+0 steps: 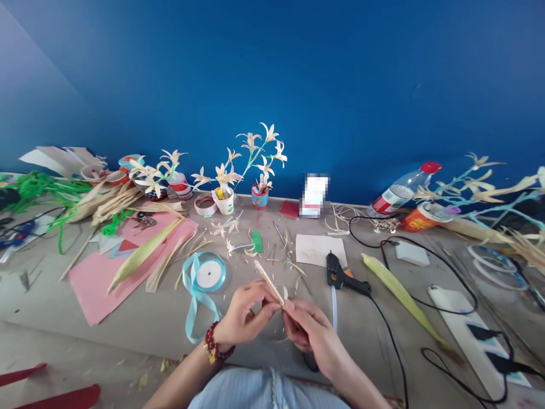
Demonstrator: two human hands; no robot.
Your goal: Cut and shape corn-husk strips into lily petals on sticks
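Note:
My left hand (pixel 251 312), with a red bead bracelet (pixel 212 343) at its wrist, is closed on a narrow pale strip (pixel 268 281) that looks like dried husk. The strip slants up and to the left from the fingers. My right hand (pixel 314 332) pinches its lower end, the fingertips of both hands meeting there. A small whitish curl (pixel 285 292) stands up beside the pinch. Below the right hand, a dark object (pixel 310 361) shows only in part. Nearest the left hand lies a light blue ribbon roll (pixel 209 272) with its loose end trailing toward the wrist.
A black glue gun (pixel 343 275) lies right of the hands, its cord running forward. Beyond are a green husk (pixel 400 289) and a power strip (pixel 464 341). Pink paper (pixel 102 284) is at left. Husk flowers in a white cup (pixel 224 201) and a bottle (pixel 398 193) stand near the wall.

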